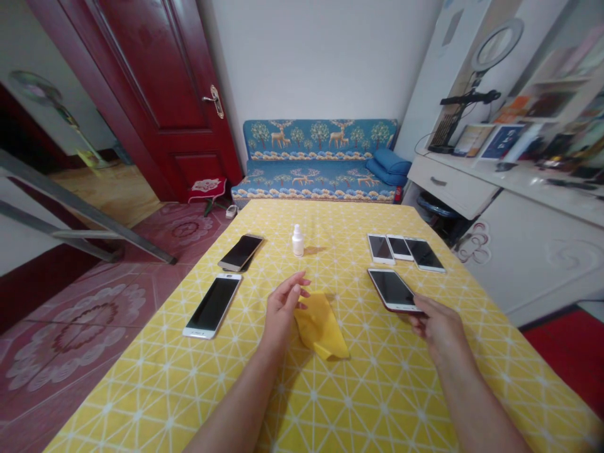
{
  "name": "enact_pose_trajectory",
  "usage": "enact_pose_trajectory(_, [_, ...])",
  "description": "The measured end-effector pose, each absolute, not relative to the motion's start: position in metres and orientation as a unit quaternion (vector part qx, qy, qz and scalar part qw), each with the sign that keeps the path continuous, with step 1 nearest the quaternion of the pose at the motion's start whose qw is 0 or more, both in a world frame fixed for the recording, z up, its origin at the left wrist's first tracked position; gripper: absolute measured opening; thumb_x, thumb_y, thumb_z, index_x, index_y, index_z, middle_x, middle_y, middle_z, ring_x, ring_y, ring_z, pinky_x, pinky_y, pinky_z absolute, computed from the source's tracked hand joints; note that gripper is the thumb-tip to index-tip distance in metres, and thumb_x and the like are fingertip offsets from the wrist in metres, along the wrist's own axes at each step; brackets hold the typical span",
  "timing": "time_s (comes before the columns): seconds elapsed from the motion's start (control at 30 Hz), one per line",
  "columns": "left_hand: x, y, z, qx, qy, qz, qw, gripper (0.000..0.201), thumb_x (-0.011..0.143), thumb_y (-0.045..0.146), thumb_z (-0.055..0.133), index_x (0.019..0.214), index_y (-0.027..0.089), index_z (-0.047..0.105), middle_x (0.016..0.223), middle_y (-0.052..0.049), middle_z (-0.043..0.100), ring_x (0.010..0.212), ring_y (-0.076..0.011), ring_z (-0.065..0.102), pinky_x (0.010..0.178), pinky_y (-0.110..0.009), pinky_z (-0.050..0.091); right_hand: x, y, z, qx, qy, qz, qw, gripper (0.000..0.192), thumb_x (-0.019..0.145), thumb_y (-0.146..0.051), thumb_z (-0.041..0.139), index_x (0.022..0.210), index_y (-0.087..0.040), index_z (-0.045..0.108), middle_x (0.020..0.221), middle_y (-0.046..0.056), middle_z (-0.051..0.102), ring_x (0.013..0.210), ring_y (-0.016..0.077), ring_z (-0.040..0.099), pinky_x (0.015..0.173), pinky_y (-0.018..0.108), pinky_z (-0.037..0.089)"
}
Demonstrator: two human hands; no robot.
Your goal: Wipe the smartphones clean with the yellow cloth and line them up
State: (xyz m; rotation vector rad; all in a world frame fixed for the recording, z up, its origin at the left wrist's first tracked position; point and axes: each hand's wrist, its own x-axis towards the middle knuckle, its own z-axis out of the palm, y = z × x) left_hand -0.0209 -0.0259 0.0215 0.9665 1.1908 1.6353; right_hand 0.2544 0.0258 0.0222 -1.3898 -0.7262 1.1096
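Note:
My right hand (438,324) grips the near right corner of a white-fronted smartphone (394,289) with a dark edge, tilted just over the table. Its screen is black. My left hand (285,299) is beside a crumpled yellow cloth (321,327), palm turned inward, with loosely bent fingers apart. The fingertips overlap the cloth's left edge, but I see no grip on it. Beyond that hand stands a small white spray bottle (297,241). On the left lie a white smartphone (213,306) and a gold one (241,252) resting on another dark phone.
Three white phones lie side by side at the right, among them a large one (425,254). A yellow patterned cloth covers the table (346,402). A blue sofa (316,173) stands past its far edge, and a white cabinet (552,233) flanks the right side.

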Motion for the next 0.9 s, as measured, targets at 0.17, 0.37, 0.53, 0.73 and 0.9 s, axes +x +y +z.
enact_pose_trajectory(0.17, [-0.025,-0.025,0.019,0.38,0.484,0.663,0.427,0.035,0.084,0.039,0.062,0.113,0.021,0.067,0.105,-0.009,0.067,0.081,-0.014,0.058,0.063,-0.023,0.048,0.272,0.033,0.015,-0.686,-0.379,0.42,0.457,0.045,0.065,-0.038,0.066,0.101,-0.011,0.065,0.059,0.004,0.063,0.045,0.0155,0.056,0.041,0.025,0.042])
enact_pose_trajectory(0.37, [-0.025,-0.024,0.02,0.361,0.499,0.661,0.429,0.034,0.083,0.039,0.062,0.111,0.019,0.068,0.103,-0.009,0.067,0.079,-0.0133,0.058,0.063,-0.023,0.047,0.269,0.026,0.026,-0.77,-0.613,0.081,0.161,0.058,0.077,-0.067,0.051,0.102,-0.019,0.073,0.106,0.019,0.065,0.085,0.0343,0.066,0.068,0.046,0.05])
enact_pose_trajectory(0.53, [-0.026,-0.021,0.017,0.349,0.514,0.663,0.418,0.035,0.08,0.04,0.065,0.108,0.019,0.069,0.101,-0.009,0.069,0.077,-0.0146,0.06,0.063,-0.025,0.047,0.255,0.022,0.01,-0.71,-0.69,-0.013,0.14,0.072,0.073,-0.064,0.06,0.129,-0.018,0.06,0.149,0.021,0.032,0.128,0.0446,0.044,0.094,0.055,0.042])
enact_pose_trajectory(0.73, [-0.056,-0.021,0.021,0.43,0.605,0.638,0.205,0.026,0.085,0.036,0.055,0.098,0.02,0.07,0.103,-0.008,0.069,0.1,-0.023,0.061,0.086,-0.036,0.047,0.246,0.028,-0.014,-0.679,-0.717,0.011,0.159,0.063,0.086,-0.047,0.051,0.137,-0.008,0.051,0.153,0.024,0.024,0.137,0.0413,0.032,0.106,0.051,0.035])
enact_pose_trajectory(0.9, [-0.093,-0.029,0.032,0.434,0.786,0.431,-0.096,0.035,0.09,0.034,0.042,0.111,0.021,0.066,0.122,-0.011,0.062,0.124,-0.0276,0.046,0.108,-0.044,0.028,0.246,0.033,-0.02,-0.675,-0.711,0.002,0.198,0.063,0.088,-0.046,0.048,0.136,-0.006,0.051,0.152,0.023,0.026,0.138,0.0401,0.031,0.109,0.049,0.033])
